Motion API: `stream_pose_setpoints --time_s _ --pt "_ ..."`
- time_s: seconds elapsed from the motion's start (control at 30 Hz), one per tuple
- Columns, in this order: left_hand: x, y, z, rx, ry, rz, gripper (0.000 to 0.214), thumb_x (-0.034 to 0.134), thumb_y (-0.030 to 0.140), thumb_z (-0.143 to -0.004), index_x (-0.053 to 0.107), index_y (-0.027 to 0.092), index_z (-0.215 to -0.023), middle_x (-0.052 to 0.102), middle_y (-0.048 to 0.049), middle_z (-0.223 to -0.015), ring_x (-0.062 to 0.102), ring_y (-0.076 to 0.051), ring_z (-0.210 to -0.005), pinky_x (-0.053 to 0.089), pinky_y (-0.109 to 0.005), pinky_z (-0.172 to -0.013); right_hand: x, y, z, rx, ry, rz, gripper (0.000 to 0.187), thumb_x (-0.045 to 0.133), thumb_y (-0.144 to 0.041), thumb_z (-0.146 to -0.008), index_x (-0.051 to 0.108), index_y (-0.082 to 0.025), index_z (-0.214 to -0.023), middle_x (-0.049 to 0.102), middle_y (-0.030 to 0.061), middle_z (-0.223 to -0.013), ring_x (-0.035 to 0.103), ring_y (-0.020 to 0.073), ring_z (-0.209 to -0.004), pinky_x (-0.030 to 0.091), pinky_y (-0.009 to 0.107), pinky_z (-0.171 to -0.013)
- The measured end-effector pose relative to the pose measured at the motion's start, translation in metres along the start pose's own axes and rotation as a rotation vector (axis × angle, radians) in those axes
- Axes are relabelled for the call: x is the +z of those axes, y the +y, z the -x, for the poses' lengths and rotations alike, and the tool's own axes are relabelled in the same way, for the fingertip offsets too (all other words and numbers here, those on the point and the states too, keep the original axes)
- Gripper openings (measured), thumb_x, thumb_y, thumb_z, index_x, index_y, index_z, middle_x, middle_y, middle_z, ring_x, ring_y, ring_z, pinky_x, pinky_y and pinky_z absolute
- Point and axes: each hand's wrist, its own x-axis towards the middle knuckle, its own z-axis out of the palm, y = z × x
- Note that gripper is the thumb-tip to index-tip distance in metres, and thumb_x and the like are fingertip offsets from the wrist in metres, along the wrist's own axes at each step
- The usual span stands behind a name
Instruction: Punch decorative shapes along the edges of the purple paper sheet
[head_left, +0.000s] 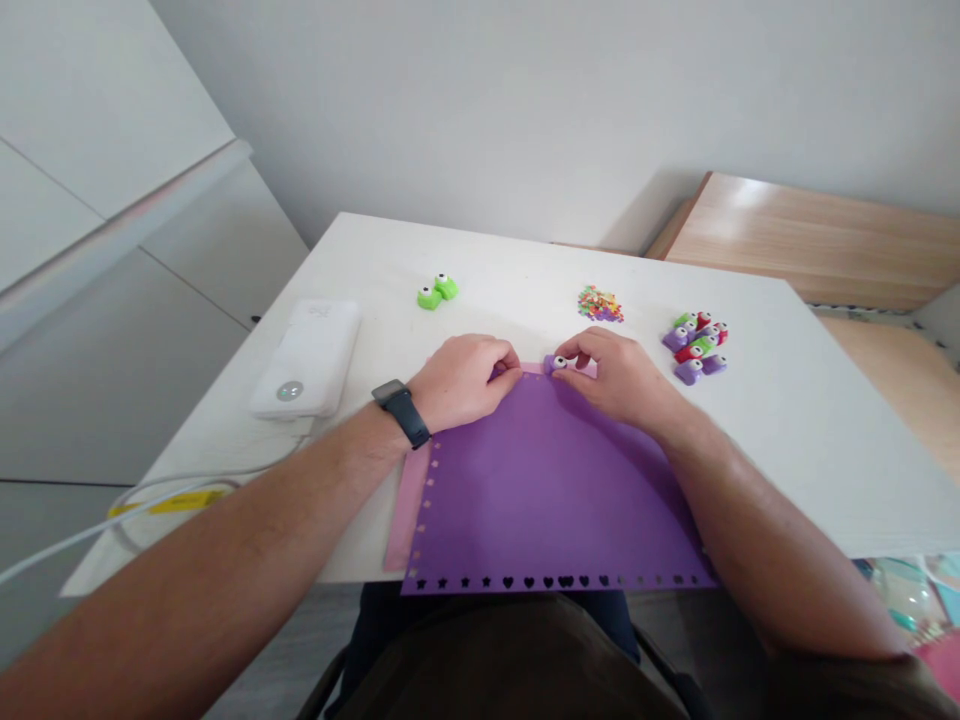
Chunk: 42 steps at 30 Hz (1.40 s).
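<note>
A purple sheet of paper (555, 480), punched with star and heart shapes along its left and near edges, lies over a pink sheet (403, 520). My left hand (469, 378) pinches the far edge of the purple sheet near its left corner. In my right hand (619, 372) is a small purple craft punch (553, 363) with a white button, set at the sheet's far edge. Whether the paper is inside the punch's slot I cannot tell. A few small punched holes show along the far edge between my hands.
Several coloured craft punches (697, 348) cluster at the right, and two green punches (437, 291) stand at the back left. Behind my right hand is a pile of coloured paper cut-outs (600, 303). A white power bank (307, 358) with a cable lies left on the white table (787, 430).
</note>
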Motion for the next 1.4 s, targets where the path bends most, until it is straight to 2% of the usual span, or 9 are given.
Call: stream_pose_setpoints --time_s 0.67,1.4 --pt "0.0017 0.0008 -0.0001 -0.027 0.004 -0.049 0.024 0.058 0.033 -0.097 0.078 0.020 -0.094 0.081 -0.0061 -0.097 0.074 -0.023 -0.089 0.054 -0.034 -0.081 -0.0015 -0.0036 0.0008 0.011 -0.010 -0.041 0.011 0.075 -0.032 -0.093 0.078 -0.024 -0.101 0.076 0.0063 -0.097 0.069 0.0223 -0.085 0.051 0.038 -0.083" --pt "0.0018 0.0017 0.0011 -0.047 0.003 -0.093 0.026 0.057 0.033 -0.098 0.079 0.020 -0.096 0.081 -0.0071 -0.099 0.074 -0.026 -0.093 0.054 -0.038 -0.085 -0.0022 -0.0071 0.0038 -0.084 -0.043 -0.010 0.010 0.074 -0.028 -0.094 0.077 -0.022 -0.102 0.074 0.0062 -0.097 0.069 0.0218 -0.088 0.050 0.036 -0.084"
